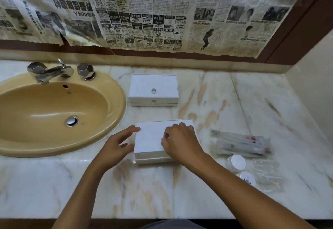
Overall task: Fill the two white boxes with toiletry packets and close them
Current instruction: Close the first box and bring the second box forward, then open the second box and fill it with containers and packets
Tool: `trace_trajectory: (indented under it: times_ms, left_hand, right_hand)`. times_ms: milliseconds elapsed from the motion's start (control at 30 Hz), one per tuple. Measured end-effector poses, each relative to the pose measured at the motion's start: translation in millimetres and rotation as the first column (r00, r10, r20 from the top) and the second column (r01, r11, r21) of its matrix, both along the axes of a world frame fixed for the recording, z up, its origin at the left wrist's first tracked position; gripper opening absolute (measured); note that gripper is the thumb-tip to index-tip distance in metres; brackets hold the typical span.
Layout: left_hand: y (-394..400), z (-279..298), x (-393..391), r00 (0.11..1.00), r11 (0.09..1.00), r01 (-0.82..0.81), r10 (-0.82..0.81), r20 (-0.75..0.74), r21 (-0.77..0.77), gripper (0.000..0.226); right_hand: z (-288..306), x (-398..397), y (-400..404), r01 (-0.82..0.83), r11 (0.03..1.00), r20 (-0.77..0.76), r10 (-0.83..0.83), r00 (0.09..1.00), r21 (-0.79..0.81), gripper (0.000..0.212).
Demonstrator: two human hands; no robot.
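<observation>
Two white boxes stand on the marble counter. The far box (153, 89) is closed, with a small clear knob on its lid. The near box (151, 138) lies under both my hands with its flat white lid on top. My left hand (119, 143) touches the lid's left edge with fingers spread. My right hand (180, 142) rests on the lid's right half, fingers curled over where its knob would be. Toiletry packets lie to the right: long wrapped packets (241, 144) and two round white packets (237, 163).
A tan sink (111, 91) with a chrome tap (52, 72) fills the left side, close to both boxes. A clear plastic wrapper (268, 176) lies at the right. Newspaper covers the wall behind. The counter's front edge runs near my body.
</observation>
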State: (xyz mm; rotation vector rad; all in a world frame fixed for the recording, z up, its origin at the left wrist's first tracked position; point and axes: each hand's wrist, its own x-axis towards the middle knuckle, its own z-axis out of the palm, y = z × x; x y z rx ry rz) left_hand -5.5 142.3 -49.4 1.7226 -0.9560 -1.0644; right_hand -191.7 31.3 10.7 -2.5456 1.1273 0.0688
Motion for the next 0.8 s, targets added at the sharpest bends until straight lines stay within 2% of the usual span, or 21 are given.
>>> trace_trajectory:
  times_ms: [100, 200, 300, 400, 533, 633, 700, 800]
  left_hand:
    - [-4.0, 0.8, 0.5, 1.000, 0.999, -0.007, 0.008, 0.021, -0.054, 0.042]
    - [-10.9, -0.7, -8.0, 0.997, 0.993, -0.043, 0.050, 0.063, -0.113, 0.034]
    - [-21.3, -0.8, -24.3, 0.988, 0.979, -0.122, 0.136, 0.076, -0.161, 0.018]
    - [-30.4, -0.7, -38.6, 0.973, 0.961, -0.191, 0.213, 0.093, -0.200, 0.014]
    - [-39.4, 0.3, -52.2, 0.948, 0.941, -0.247, 0.284, 0.145, -0.231, 0.015]
    - [-45.3, 1.5, -62.5, 0.920, 0.910, -0.332, 0.371, 0.129, -0.249, 0.015]
    - [-48.2, 2.1, -67.8, 0.904, 0.892, -0.369, 0.410, 0.124, -0.262, 0.015]
    - [-51.2, 3.1, -71.0, 0.888, 0.874, -0.404, 0.446, 0.115, -0.269, 0.016]
  right_hand:
    - [14.2, 3.7, -8.0, 0.052, 0.995, 0.064, -0.058, 0.996, 0.090, 0.023]
    - [27.6, 4.8, -17.2, 0.098, 0.990, 0.113, -0.110, 0.988, 0.100, 0.026]
    - [34.0, 2.3, -26.4, 0.143, 0.984, 0.122, -0.155, 0.980, 0.103, 0.028]
    - [35.0, -1.1, -33.3, 0.166, 0.981, 0.099, -0.176, 0.979, 0.099, 0.027]
    - [34.6, -2.8, -42.3, 0.188, 0.982, 0.115, -0.189, 0.975, 0.026, 0.030]
    - [34.6, -4.7, -49.8, 0.196, 0.978, 0.152, -0.184, 0.971, -0.066, 0.031]
    - [35.8, -8.8, -53.5, 0.230, 0.966, 0.221, -0.200, 0.955, -0.121, 0.029]
    - [38.2, -20.5, -57.5, 0.331, 0.930, 0.403, -0.244, 0.882, -0.160, 0.023]
